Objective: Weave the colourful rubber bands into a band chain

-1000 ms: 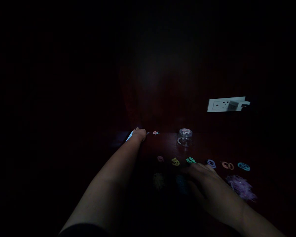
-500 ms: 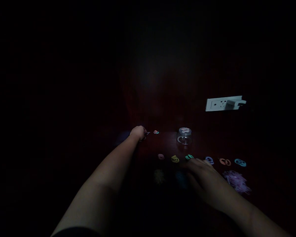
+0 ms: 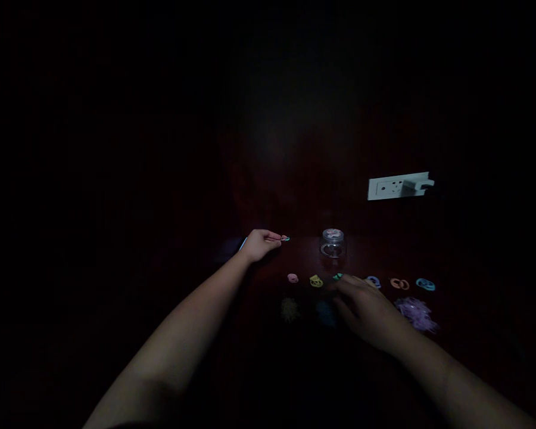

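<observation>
The room is nearly black. A faint pool of light falls on a dark reddish wall (image 3: 295,161) and on the dark red-brown worktop (image 3: 375,253) at its foot. On the wall at right sits a white socket strip (image 3: 389,188), with a plug (image 3: 417,185) in its right end.

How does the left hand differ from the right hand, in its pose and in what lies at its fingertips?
The left hand is stretched far out toward the table's back edge; the right hand lies nearer, with its fingers spread flat. The left hand's fingertips are at a lone small loop; the right hand's are at a green loop in a row of coloured loops. Both hands are bare and low over the dark table.
</observation>
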`<state>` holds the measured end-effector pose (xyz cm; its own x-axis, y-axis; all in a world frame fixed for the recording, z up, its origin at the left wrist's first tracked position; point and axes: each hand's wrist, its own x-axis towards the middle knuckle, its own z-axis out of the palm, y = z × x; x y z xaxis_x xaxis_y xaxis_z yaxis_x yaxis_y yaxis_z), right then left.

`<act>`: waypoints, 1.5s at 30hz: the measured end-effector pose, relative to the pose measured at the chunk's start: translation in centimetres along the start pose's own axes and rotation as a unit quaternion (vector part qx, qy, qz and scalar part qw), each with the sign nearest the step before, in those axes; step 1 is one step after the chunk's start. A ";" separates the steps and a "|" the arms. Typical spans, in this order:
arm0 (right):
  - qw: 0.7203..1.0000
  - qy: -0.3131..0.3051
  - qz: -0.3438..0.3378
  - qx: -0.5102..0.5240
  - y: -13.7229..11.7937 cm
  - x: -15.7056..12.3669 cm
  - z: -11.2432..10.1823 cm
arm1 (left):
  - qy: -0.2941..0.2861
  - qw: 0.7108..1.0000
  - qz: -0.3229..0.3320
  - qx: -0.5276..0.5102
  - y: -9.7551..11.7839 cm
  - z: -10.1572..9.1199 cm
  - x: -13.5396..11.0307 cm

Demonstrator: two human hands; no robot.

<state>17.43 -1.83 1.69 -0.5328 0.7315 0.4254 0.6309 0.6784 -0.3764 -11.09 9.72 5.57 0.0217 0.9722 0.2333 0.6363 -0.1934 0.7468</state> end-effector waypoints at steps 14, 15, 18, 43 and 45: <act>0.996 0.072 -0.031 0.052 0.1 0.3 0.2 | -0.140 0.882 -0.065 -0.445 4.3 8.2 -10.8; 0.996 0.070 -0.035 0.049 0.1 0.3 0.2 | -0.138 0.882 -0.064 -0.446 4.2 8.3 -10.8; 0.997 0.066 -0.039 0.034 0.2 0.3 0.1 | -0.131 0.891 -0.043 -0.433 3.9 8.6 -11.0; 0.994 0.086 -0.028 0.058 -0.3 0.1 0.0 | -0.038 0.962 0.189 -0.192 4.2 7.5 -12.1; 0.994 0.086 -0.028 0.059 -0.3 0.1 0.0 | -0.033 0.964 0.191 -0.180 4.2 7.5 -12.1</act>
<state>17.19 -1.94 1.86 -0.4555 0.6764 0.5787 0.5268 0.7289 -0.4373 -2.94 -1.88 1.21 0.2590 0.8248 0.5027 0.2629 -0.5610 0.7850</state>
